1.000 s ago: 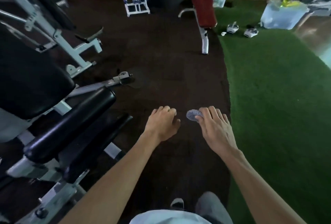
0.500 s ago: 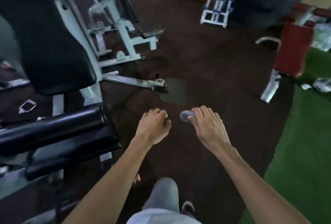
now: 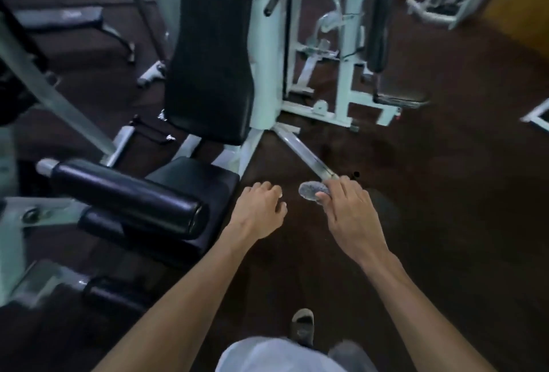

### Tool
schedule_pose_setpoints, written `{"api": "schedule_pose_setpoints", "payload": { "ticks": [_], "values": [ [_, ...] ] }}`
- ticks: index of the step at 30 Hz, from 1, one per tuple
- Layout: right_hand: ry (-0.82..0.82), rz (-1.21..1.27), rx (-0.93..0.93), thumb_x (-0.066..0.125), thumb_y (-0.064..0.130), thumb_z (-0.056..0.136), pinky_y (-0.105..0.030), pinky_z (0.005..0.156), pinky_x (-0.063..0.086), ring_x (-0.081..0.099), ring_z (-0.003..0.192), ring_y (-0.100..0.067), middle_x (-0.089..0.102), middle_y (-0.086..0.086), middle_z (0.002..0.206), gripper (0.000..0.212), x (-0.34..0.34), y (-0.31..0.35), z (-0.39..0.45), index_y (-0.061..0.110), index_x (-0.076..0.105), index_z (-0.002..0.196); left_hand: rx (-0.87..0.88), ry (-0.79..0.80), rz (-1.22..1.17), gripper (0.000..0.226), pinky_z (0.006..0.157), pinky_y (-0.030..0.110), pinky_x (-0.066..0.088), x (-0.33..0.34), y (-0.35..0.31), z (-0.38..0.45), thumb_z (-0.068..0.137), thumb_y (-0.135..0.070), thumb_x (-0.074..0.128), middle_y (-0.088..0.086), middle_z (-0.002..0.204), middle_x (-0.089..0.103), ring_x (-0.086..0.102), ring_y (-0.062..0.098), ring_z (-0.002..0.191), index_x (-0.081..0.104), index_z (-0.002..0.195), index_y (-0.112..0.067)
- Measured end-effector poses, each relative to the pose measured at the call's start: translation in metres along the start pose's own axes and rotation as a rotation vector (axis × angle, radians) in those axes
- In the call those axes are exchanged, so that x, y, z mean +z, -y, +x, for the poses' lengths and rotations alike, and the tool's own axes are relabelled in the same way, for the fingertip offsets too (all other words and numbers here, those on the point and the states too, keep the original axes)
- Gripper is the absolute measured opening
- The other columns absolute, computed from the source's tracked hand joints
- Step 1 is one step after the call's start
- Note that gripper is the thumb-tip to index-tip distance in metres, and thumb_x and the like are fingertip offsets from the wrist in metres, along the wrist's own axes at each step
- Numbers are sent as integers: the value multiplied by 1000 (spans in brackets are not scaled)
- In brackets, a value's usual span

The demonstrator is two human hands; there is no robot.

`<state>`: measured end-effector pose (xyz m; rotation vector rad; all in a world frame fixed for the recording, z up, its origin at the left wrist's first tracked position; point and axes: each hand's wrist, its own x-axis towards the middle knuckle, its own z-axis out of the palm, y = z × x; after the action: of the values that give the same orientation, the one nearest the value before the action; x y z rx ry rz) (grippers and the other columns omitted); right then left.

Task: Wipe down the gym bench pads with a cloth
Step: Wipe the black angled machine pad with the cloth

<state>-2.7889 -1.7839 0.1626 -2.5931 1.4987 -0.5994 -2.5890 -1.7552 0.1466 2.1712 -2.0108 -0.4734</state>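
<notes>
Two hands nearing the seat pad

Right hand [image 3: 346, 211] pinches small grey cloth [image 3: 311, 190] just right of seat pad [image 3: 193, 178]; left hand [image 3: 260, 208] loosely curled, empty. Judgement: unfold cloth, lay flat on pad, wipe in overlapping strokes

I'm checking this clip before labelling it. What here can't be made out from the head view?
- Cloth: mostly hidden by the right hand gripping it, so its size is unclear.
- Left hand: palm faces away; it looks loosely curled and empty.
- Seat pad: partly covered by the roller pad.
- Back pad: too dark and blurred to tell whether it has been wiped.
- Left-side machine frame: cut off by the edge.
</notes>
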Motion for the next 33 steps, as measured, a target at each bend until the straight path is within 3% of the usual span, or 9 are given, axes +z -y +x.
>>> {"api": "schedule_pose_setpoints", "payload": {
  "ticks": [9,12,19,23,26,29,33],
  "values": [
    [189,190,-386,30,44,108,-43,71,50,53,83,-21,55,0,95,36,77,-17,189,18,55,113,-384,-133,-26,28,92,38,42,-26,54,91,101,-37,49,2,111,62,57,23,104,63,115,-18],
    [247,199,-533,30,42,108,-39,70,47,54,84,-21,56,-1,98,35,108,-10,255,18,55,114,-540,-210,-37,29,93,39,45,-30,79,125,100,-36,50,4,113,65,58,24,104,65,117,-16],
    [496,270,-787,25,40,107,-31,73,38,54,91,-20,56,0,106,40,179,39,359,18,54,123,-897,-203,-94,33,98,41,44,-32,123,166,99,-39,47,5,118,64,55,25,111,63,118,-17],
    [636,338,-849,23,42,108,-29,75,35,53,91,-17,57,0,108,44,238,77,386,17,57,118,-1096,-245,-248,34,102,44,43,-21,164,176,101,-37,47,6,123,62,54,27,117,61,123,-16],
    [749,349,-881,34,40,105,-31,80,41,55,99,-19,58,0,112,35,296,107,398,18,56,123,-1190,-267,-360,35,101,44,44,3,203,189,102,-37,48,6,126,61,53,27,120,60,127,-16],
    [844,391,-839,50,24,104,-35,88,47,57,108,-21,59,-1,120,26,355,135,404,19,55,128,-1266,-276,-414,36,98,44,47,31,237,204,101,-38,49,5,127,61,54,27,121,60,128,-17],
    [955,472,-832,45,24,106,-46,91,51,59,110,-24,64,-3,122,28,446,166,402,22,57,130,-1444,-361,-488,32,94,42,49,76,287,219,102,-37,49,5,123,64,57,25,115,63,125,-19]
  ]
}}
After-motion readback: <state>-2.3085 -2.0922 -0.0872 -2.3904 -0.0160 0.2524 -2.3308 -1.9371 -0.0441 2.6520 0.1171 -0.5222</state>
